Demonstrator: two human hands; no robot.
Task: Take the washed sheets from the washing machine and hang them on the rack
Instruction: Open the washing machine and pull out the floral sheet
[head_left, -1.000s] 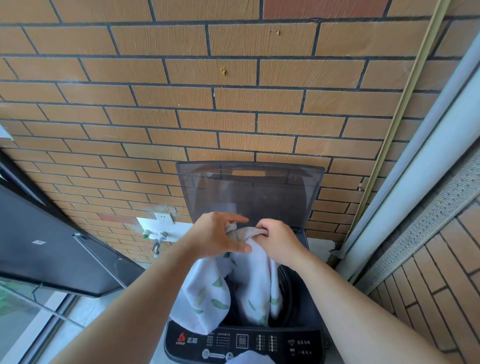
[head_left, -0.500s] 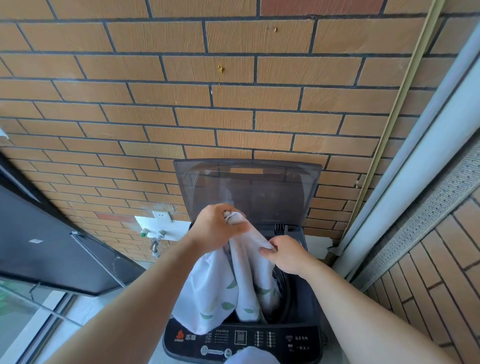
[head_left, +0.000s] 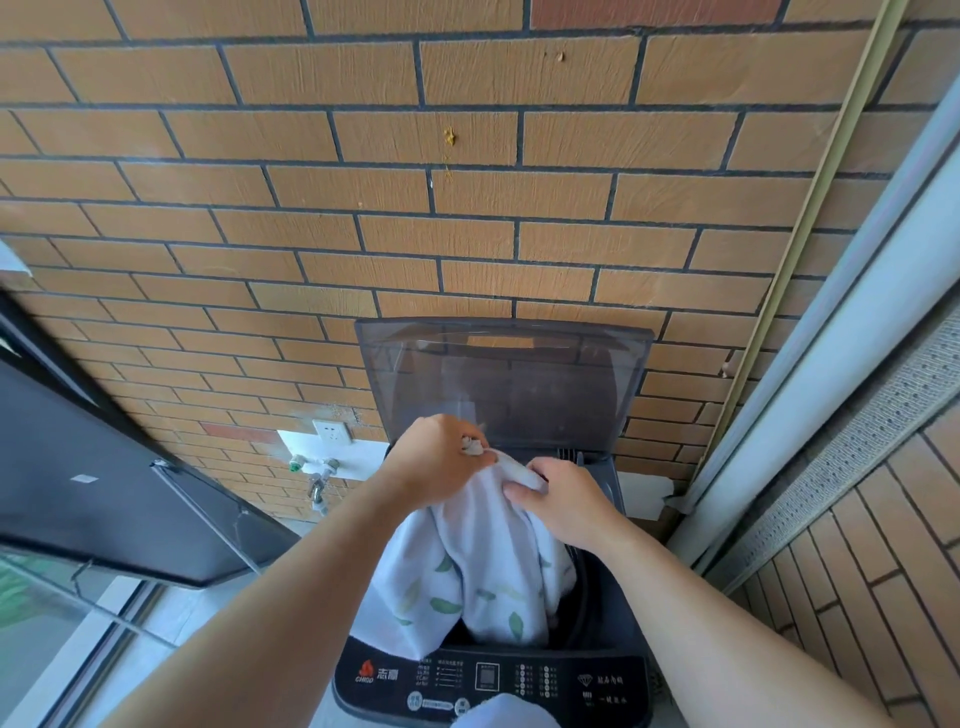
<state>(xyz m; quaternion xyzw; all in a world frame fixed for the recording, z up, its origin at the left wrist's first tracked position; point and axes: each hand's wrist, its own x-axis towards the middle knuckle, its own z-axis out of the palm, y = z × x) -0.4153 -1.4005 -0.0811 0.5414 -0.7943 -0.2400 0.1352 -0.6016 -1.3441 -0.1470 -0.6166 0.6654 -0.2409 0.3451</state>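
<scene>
A dark grey top-loading washing machine (head_left: 608, 675) stands against the brick wall with its tinted lid (head_left: 504, 379) raised. A white sheet with green leaf print (head_left: 467, 566) hangs out of the drum, one fold draped over the front left rim. My left hand (head_left: 436, 460) grips the bunched top of the sheet above the drum. My right hand (head_left: 563, 499) grips the sheet just to the right and slightly lower. The drum's inside is mostly hidden by the cloth. No rack is in view.
An open dark window pane (head_left: 104, 493) juts in at the left. A wall socket (head_left: 332, 431) and tap (head_left: 317, 478) sit left of the machine. A white column (head_left: 831, 374) and tiled wall stand at the right. Another bit of white cloth (head_left: 506, 712) shows at the bottom edge.
Both hands have shifted their hold along the sheet. The left hand rose with the bunched end, the right dropped then came back up beside it. More cloth is out of the drum.
</scene>
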